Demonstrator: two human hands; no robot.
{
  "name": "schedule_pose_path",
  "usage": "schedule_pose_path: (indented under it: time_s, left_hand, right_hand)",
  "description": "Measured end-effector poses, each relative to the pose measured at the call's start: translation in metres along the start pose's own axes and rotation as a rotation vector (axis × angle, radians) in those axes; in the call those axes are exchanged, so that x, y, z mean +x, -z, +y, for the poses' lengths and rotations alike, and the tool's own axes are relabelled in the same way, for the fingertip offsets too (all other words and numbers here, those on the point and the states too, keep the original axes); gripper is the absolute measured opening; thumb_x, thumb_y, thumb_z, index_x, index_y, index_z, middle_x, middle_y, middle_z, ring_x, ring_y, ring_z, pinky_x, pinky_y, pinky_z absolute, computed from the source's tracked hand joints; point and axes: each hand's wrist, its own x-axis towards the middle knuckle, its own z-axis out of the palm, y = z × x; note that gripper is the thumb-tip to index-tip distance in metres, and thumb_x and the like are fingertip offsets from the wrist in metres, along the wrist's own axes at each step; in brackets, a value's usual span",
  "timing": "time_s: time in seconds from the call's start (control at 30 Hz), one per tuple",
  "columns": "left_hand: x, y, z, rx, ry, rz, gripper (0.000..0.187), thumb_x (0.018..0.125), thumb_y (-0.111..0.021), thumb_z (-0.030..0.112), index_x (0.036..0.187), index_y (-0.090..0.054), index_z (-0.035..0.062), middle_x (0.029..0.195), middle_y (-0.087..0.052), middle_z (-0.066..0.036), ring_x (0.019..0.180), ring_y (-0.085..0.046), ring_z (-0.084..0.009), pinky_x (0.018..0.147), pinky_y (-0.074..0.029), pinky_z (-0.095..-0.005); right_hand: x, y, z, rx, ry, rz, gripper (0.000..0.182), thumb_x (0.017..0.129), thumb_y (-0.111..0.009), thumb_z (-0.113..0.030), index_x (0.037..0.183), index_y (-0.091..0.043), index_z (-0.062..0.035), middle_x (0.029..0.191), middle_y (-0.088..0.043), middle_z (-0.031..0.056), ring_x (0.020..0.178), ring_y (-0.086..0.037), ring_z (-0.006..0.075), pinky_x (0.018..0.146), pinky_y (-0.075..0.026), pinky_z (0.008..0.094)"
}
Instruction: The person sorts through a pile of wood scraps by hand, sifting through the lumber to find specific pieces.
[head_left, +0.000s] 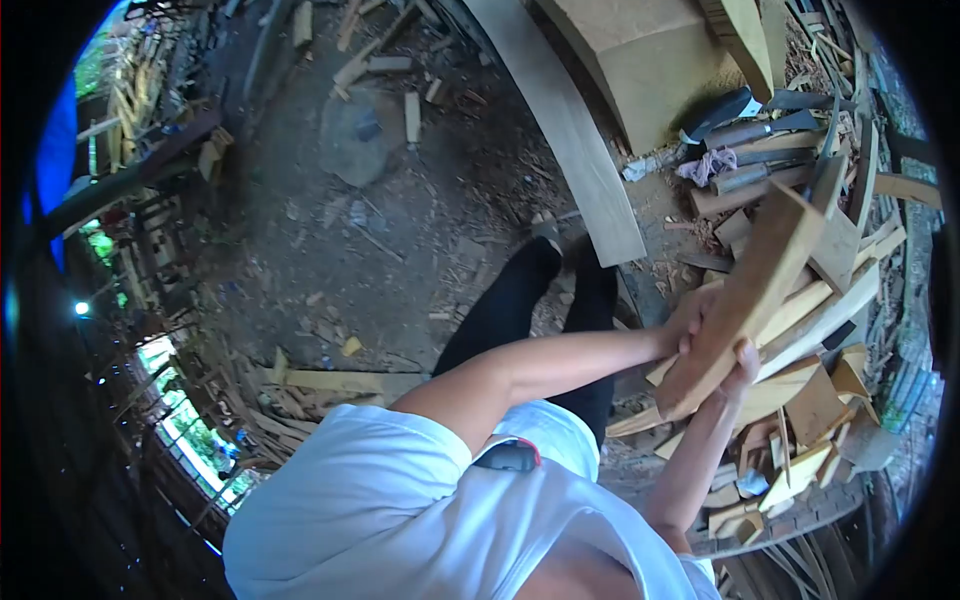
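Observation:
A thick, pale piece of wood (pixel 752 290) is held up at a slant on my right side, its near end low and its far end raised. My left hand (pixel 692 318) grips its left side, with the fingers partly hidden behind the wood. On the opposite side, near the lower end, my right hand (pixel 741 368) is closed around the edge with the thumb showing. Beneath the wood lie several loose boards (pixel 825 312) and offcuts.
A long flat plank (pixel 570 125) slopes down in front of my legs. A large wooden block (pixel 645 70) stands beyond it. Knives or chisels (pixel 745 132) and a pinkish cloth (pixel 707 166) lie at the right. Wood scraps (pixel 800 440) pile up nearby; chips litter the dirt floor (pixel 290 220).

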Motion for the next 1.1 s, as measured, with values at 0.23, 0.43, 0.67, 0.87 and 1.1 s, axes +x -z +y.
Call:
schedule_pose_path:
  time_s: [0.23,0.43,0.67,0.87,1.1]
  left_hand:
    - [-0.003,0.065,-0.021,-0.518,0.17,0.001,0.03,0.078,-0.06,0.016,0.102,-0.057,-0.0009,0.096,-0.06,-0.021,0.097,-0.059,-0.0344,0.082,-0.047,-0.0432]
    - [-0.037,0.158,-0.056,-0.333,0.131,0.244,0.022,0.09,-0.048,0.016,0.093,-0.063,0.0005,0.092,-0.064,-0.016,0.091,-0.062,-0.0259,0.079,-0.047,-0.0379]
    - [-0.031,0.26,0.012,-1.09,0.146,0.138,0.062,0.097,-0.031,0.053,0.13,-0.044,0.0016,0.112,-0.061,-0.012,0.098,-0.062,-0.0202,0.091,-0.046,-0.038]
    - [0.007,0.242,-0.002,-0.916,0.248,0.658,0.057,0.095,-0.049,0.046,0.123,-0.039,-0.0022,0.109,-0.051,-0.017,0.101,-0.052,-0.0191,0.088,-0.043,-0.0343]
    - [0.025,0.237,-0.005,-0.804,0.078,0.659,0.057,0.099,-0.039,0.047,0.134,-0.035,0.0019,0.127,-0.045,-0.012,0.114,-0.045,-0.0188,0.098,-0.034,-0.0345]
  right_hand:
    - [0.04,-0.064,0.0,-0.158,-0.206,-0.112,0.082,0.071,-0.073,-0.044,0.124,-0.043,0.011,0.085,-0.063,0.0223,0.063,-0.065,0.028,0.055,-0.058,0.0355]
    - [0.051,-0.109,0.063,0.444,-0.465,-0.434,0.098,0.084,-0.043,-0.069,0.139,-0.027,0.0099,0.064,-0.049,0.0157,0.044,-0.053,0.0238,0.034,-0.05,0.0345]
    - [0.054,-0.139,0.095,0.392,-0.602,-0.491,0.076,0.094,-0.026,-0.061,0.132,-0.041,0.0033,0.065,-0.046,0.0112,0.048,-0.052,0.021,0.031,-0.046,0.0323]
    - [0.072,-0.121,0.089,-0.438,-0.498,-0.2,0.065,0.091,-0.046,-0.059,0.131,-0.046,-0.0078,0.101,-0.061,0.0205,0.083,-0.067,0.0238,0.067,-0.057,0.0326]
    - [0.1,-0.112,0.069,-0.241,-0.581,-0.286,0.062,0.083,-0.062,-0.041,0.13,-0.041,-0.0061,0.087,-0.054,0.0117,0.062,-0.055,0.016,0.051,-0.047,0.028]
